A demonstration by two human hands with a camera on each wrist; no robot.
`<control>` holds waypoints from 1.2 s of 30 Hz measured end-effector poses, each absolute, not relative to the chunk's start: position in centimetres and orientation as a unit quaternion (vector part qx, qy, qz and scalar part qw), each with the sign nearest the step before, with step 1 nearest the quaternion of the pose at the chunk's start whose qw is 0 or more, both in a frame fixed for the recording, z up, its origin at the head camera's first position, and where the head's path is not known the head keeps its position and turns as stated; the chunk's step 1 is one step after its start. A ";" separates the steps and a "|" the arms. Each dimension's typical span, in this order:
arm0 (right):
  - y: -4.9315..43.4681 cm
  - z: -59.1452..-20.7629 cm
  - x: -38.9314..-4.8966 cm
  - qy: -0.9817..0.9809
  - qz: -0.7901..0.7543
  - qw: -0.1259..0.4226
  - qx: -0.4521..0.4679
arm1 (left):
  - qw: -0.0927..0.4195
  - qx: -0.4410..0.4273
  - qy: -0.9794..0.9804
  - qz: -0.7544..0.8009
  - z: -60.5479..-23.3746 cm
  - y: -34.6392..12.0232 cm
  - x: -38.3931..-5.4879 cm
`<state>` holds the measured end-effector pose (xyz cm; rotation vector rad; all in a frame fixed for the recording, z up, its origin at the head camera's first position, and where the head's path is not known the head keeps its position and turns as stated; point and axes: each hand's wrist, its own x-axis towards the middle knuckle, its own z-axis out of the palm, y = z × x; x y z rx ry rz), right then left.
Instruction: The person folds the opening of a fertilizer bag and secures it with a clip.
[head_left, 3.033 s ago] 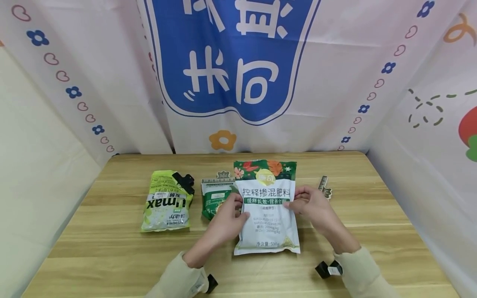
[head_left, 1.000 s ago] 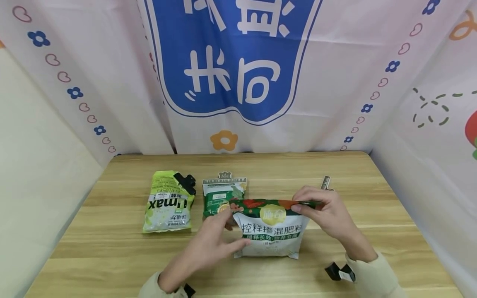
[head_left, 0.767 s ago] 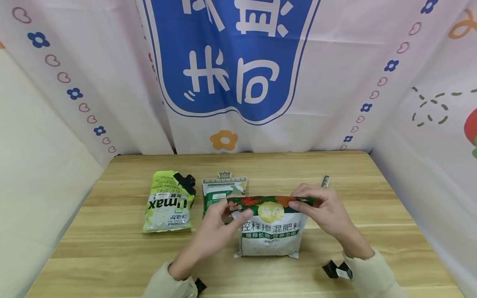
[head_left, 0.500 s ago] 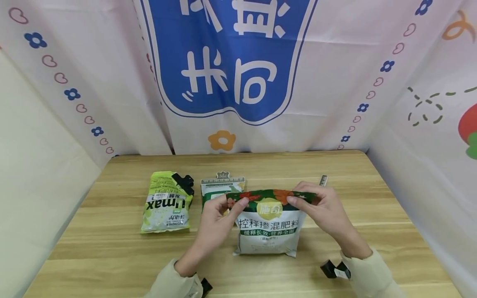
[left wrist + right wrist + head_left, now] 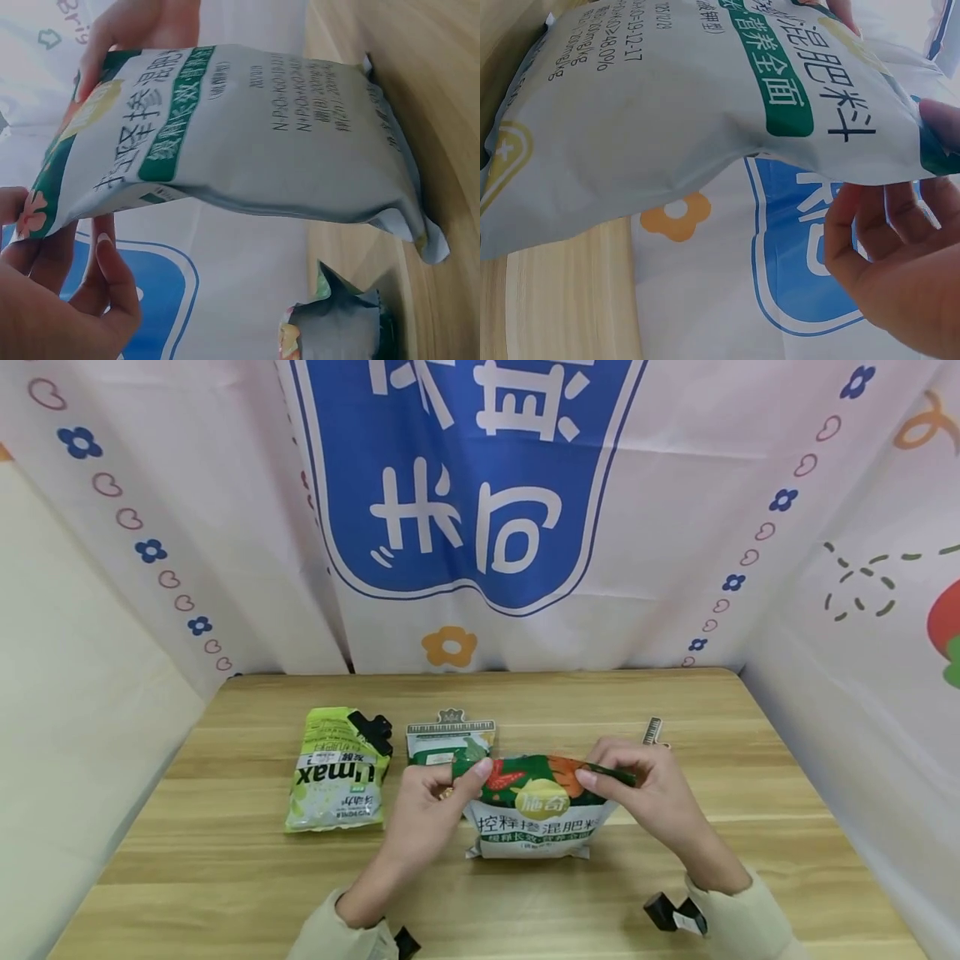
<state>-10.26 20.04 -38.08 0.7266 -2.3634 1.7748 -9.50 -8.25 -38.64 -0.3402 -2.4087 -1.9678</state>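
Observation:
A white fertilizer bag [image 5: 536, 827] with a green floral top band stands between both hands at the middle of the table, its top edge stretched sideways. My left hand [image 5: 427, 806] pinches its top left corner, thumb in front and fingers behind. At the top right corner, my right hand [image 5: 652, 789] pinches the band the same way. In the left wrist view the bag [image 5: 247, 142] looks full, with its bottom end near the wood. The right wrist view shows the right hand [image 5: 900, 255] with its fingers under the green corner.
To the left lies a lime-green bag [image 5: 330, 785] with a black clip [image 5: 371, 732] across its corner. Behind the held bag is a smaller green-and-white bag [image 5: 435, 757] with a piano-key clip [image 5: 450, 725]. A similar clip [image 5: 654, 731] lies beyond the right hand.
Both hands have gone from the bag's sides to its top corners. The bag, earlier showing its full front, now appears foreshortened, and its lower edge has shifted slightly back.

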 end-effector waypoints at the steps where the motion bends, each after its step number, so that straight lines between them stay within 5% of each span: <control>1: 20.1 -38.1 -10.2 -0.776 0.582 0.045 0.240 | 0.005 -0.115 -0.768 -0.630 -38.6 -8.4 -9.5; 19: 22.1 -38.8 -10.9 -0.659 0.714 -0.045 0.230 | 0.011 -0.144 -0.770 -0.621 -38.4 -9.2 -9.8; 28: 21.3 -38.1 -10.5 -0.758 0.642 -0.042 0.109 | -0.025 -0.112 -0.770 -0.628 -38.2 -9.0 -9.9; 31: 21.2 -38.0 -10.3 -0.791 0.597 0.013 0.133 | -0.036 -0.103 -0.768 -0.631 -38.3 -8.9 -9.8; 36: 20.7 -37.9 -10.3 -0.798 0.451 0.233 0.325 | -0.054 -0.091 -0.768 -0.632 -38.2 -8.8 -9.9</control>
